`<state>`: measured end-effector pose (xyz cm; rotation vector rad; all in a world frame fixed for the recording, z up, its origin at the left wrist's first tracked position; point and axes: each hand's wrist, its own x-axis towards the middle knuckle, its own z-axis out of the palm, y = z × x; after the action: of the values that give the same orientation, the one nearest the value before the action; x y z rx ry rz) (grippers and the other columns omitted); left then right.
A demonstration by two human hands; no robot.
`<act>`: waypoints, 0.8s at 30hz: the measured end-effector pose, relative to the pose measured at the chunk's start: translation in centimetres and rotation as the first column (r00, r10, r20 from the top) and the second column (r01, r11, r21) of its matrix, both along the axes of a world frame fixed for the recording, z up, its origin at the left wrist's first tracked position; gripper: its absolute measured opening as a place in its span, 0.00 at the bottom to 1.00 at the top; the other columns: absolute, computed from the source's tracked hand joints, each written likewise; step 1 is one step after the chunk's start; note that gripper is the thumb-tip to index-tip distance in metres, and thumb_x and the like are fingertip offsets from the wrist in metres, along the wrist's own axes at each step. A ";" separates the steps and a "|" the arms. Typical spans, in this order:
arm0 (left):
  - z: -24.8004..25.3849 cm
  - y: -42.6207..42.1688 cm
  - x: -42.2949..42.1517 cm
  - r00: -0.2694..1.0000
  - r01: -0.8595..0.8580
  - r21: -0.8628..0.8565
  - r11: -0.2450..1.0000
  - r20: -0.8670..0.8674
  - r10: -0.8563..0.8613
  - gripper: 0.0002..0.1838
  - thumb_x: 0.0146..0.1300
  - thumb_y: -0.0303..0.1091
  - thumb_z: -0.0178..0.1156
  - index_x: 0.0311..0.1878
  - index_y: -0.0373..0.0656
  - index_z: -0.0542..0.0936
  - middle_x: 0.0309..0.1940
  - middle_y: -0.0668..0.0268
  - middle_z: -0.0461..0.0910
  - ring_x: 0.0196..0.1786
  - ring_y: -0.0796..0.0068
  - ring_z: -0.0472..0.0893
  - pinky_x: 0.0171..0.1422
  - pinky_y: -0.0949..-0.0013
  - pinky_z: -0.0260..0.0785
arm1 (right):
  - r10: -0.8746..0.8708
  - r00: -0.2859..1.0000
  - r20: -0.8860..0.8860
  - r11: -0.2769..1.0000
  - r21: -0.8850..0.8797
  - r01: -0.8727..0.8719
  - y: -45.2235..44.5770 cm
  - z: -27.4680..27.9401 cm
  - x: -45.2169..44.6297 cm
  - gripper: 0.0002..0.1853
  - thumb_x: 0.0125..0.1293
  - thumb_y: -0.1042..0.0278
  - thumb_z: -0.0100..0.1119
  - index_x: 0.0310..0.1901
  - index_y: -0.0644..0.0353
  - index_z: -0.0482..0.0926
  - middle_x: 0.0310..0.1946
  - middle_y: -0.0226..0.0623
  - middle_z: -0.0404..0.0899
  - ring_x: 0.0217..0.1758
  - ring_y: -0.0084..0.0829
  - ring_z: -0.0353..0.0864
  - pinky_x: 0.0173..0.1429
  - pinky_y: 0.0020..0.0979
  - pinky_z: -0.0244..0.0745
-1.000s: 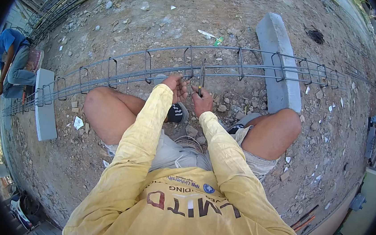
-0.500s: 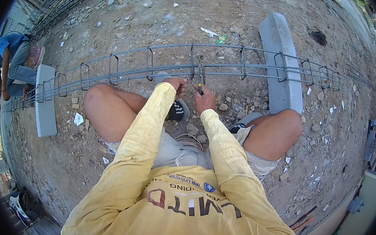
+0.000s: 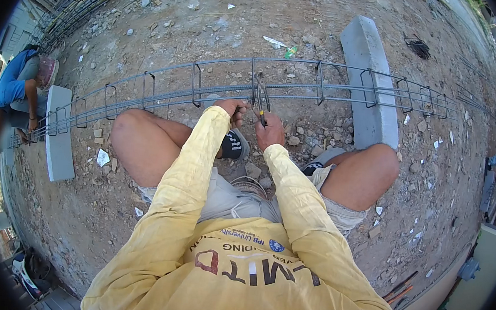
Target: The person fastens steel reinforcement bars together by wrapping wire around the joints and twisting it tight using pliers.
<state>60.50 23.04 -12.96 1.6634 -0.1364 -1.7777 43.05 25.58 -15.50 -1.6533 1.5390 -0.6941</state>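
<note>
Stony ground [image 3: 187,40], rebar cage [image 3: 230,89] crosswise, pincers [image 3: 261,110] forward

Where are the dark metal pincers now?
The dark metal pincers are above centre in the head view, in the right hand, overlapping the grey steel cage.

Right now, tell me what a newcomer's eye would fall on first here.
Probably the yellow shirt, filling the bottom centre. Above it, a long steel cage lies across two blocks, one towards each side; near the cage's middle, the right hand grips a tool. At the far left, a person in blue bends by the cage's end.
</note>
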 end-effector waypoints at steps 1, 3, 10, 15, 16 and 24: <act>-0.3 -0.1 0.2 0.999 -0.013 -0.004 1.000 -0.042 0.013 0.10 0.66 0.38 0.58 0.39 0.43 0.84 0.20 0.75 0.77 0.20 0.84 0.74 0.23 0.73 0.72 | -0.004 1.000 0.008 1.000 -0.002 0.004 0.0 0.1 -0.1 0.16 0.57 0.69 0.58 0.48 0.55 0.83 0.42 0.50 0.80 0.49 0.50 0.79 0.56 0.42 0.72; -0.5 -0.3 0.4 0.996 -0.006 -0.013 1.000 -0.093 0.005 0.14 0.68 0.42 0.56 0.42 0.41 0.83 0.22 0.75 0.78 0.21 0.83 0.76 0.27 0.72 0.74 | -0.005 1.000 0.030 1.000 0.012 0.005 0.0 0.0 -0.2 0.16 0.58 0.69 0.58 0.49 0.55 0.83 0.43 0.49 0.80 0.50 0.49 0.79 0.56 0.41 0.72; 0.7 -0.1 0.7 0.925 -0.103 -0.086 0.991 -0.373 0.064 0.24 0.70 0.51 0.49 0.44 0.39 0.83 0.24 0.73 0.81 0.25 0.77 0.79 0.37 0.64 0.77 | -0.112 0.974 0.198 0.992 0.072 0.099 0.1 -1.4 0.2 0.16 0.60 0.67 0.59 0.50 0.56 0.83 0.44 0.45 0.82 0.49 0.42 0.81 0.56 0.37 0.73; -2.6 0.5 -0.8 0.965 -0.171 -0.073 0.983 -0.216 0.152 0.17 0.69 0.43 0.50 0.44 0.43 0.83 0.24 0.73 0.81 0.25 0.76 0.79 0.37 0.63 0.77 | -0.071 0.982 0.176 0.997 0.053 0.063 0.0 -1.3 0.0 0.16 0.60 0.67 0.59 0.50 0.58 0.83 0.43 0.45 0.83 0.47 0.38 0.82 0.55 0.35 0.73; -2.6 0.6 -1.4 0.970 -0.196 -0.054 0.979 -0.155 0.186 0.15 0.69 0.41 0.51 0.44 0.43 0.83 0.24 0.73 0.81 0.24 0.77 0.78 0.35 0.62 0.77 | -0.055 0.987 0.151 0.998 0.038 0.050 0.0 -1.1 -0.1 0.16 0.60 0.67 0.58 0.50 0.59 0.83 0.43 0.45 0.83 0.46 0.37 0.82 0.54 0.34 0.73; -6.0 0.7 -3.3 0.966 -0.229 -0.354 0.907 0.034 0.257 0.10 0.61 0.31 0.64 0.42 0.39 0.75 0.30 0.64 0.80 0.26 0.74 0.78 0.33 0.69 0.77 | -0.079 0.964 0.256 0.994 0.093 0.057 0.1 -0.7 0.2 0.17 0.59 0.69 0.57 0.51 0.60 0.83 0.39 0.42 0.84 0.43 0.32 0.82 0.52 0.31 0.74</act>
<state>57.17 23.72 -18.98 1.4259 -0.2521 -1.4073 43.22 25.72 -16.19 -1.3915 1.4216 -0.8346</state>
